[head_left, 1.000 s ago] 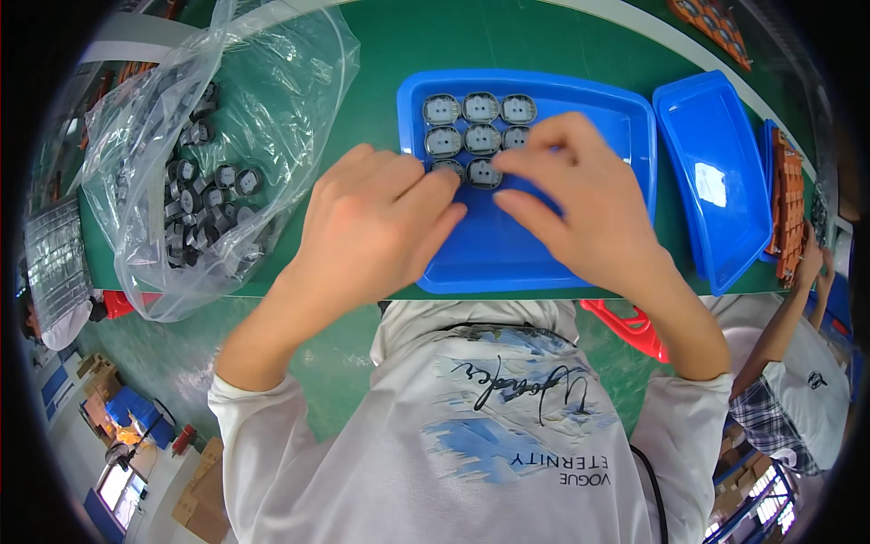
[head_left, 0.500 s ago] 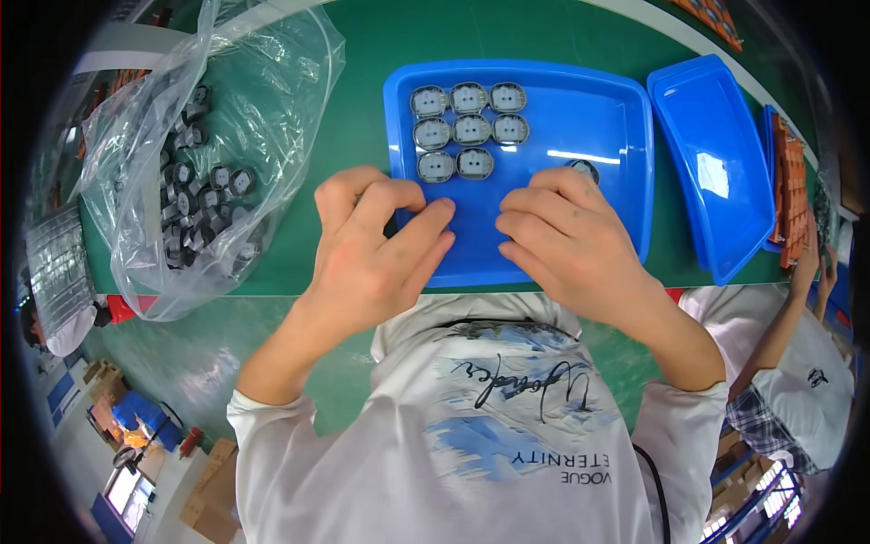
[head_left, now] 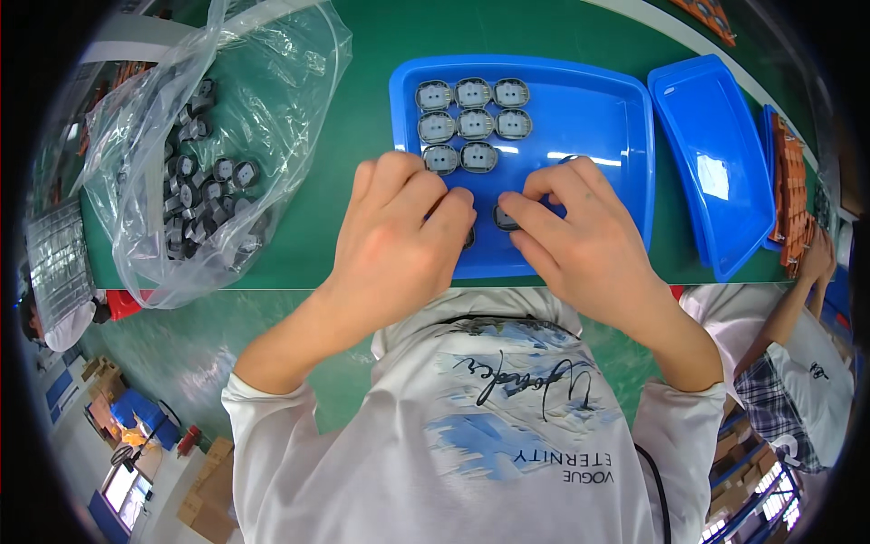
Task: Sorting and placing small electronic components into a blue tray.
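Note:
Grey oval plastic parts with two small dark holes lie in rows at the far left of a blue tray. Over the tray's near left side, my left hand is closed, fingers bent down; the dark edge of another part peeks out under its fingertips. My right hand pinches a grey oval part between thumb and fingers, low over the tray's middle. Behind its knuckles shows a sliver of one more part, mostly hidden.
A clear plastic bag holding several loose grey parts lies open on the green table at left. Stacked blue trays stand at right, beside orange-brown slatted pieces. Another person's hand touches those pieces.
My left hand has moved right and slightly up. My right hand has shifted slightly, and the grey part at its fingertips now shows. The rows of parts look the same.

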Tool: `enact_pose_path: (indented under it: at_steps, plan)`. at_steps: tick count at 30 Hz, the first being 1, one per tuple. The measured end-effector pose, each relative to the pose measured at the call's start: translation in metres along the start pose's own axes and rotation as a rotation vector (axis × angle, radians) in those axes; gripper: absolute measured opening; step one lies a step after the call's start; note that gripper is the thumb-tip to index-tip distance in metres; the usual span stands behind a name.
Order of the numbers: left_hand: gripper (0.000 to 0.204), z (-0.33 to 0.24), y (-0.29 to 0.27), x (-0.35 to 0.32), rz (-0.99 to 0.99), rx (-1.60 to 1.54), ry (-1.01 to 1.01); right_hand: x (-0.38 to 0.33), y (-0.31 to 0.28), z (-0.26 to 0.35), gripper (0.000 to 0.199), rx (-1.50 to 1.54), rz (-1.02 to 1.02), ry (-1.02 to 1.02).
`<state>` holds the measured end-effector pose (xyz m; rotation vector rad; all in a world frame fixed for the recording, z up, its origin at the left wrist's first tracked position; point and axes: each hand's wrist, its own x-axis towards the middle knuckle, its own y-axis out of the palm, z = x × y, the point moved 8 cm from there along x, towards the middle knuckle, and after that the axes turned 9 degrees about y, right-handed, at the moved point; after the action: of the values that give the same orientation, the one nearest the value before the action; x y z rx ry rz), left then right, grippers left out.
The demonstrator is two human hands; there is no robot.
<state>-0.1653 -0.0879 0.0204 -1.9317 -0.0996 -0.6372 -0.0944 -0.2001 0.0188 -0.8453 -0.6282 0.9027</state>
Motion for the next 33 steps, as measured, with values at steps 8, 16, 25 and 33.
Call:
enact_pose_path:
  at_steps: [8,16,25,33]
  plan:
    - [0.024,-0.006,-0.009,-0.008,0.071,-0.109,-0.014,0.001,0.005,0.000,0.036,0.011,-0.019,-0.071]
    - [0.018,0.007,-0.015,-0.004,0.100,-0.138,-0.002,0.002,0.005,-0.001,0.034,0.007,-0.019,-0.056]
    - [0.021,0.011,-0.004,0.000,0.134,-0.020,-0.005,0.010,0.012,0.004,0.021,0.025,-0.054,-0.084]
    - [0.017,0.017,-0.010,-0.001,0.091,-0.037,-0.043,0.012,0.013,0.003,0.018,0.012,-0.092,-0.104]
